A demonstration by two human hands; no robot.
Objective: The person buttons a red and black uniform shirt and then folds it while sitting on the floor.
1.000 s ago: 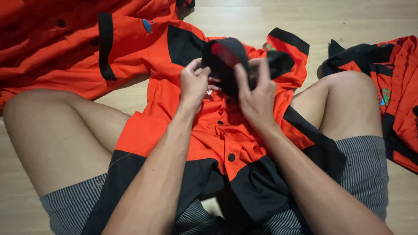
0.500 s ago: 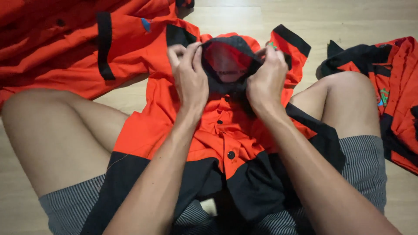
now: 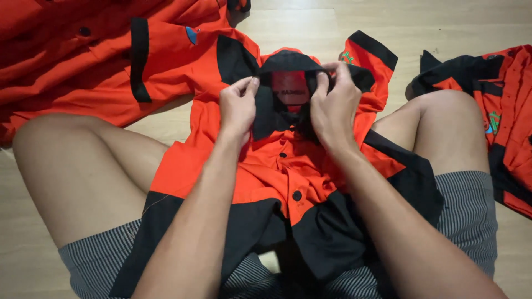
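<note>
An orange shirt with black panels (image 3: 277, 171) lies front up across my lap and the floor, its black buttons running down the middle. My left hand (image 3: 237, 105) pinches the left side of the black collar (image 3: 288, 62). My right hand (image 3: 334, 105) grips the collar's right side. Between the hands the collar stands open and a label shows inside the neck.
More orange and black garments (image 3: 94, 55) are heaped at the upper left on the wooden floor (image 3: 310, 22). Another such garment (image 3: 499, 111) lies at the right beside my knee. My bare legs in striped grey shorts (image 3: 471, 205) frame the shirt.
The collar was bunched between my hands. Both hands have since moved apart to its two sides and spread it open, so the label inside the neck now shows.
</note>
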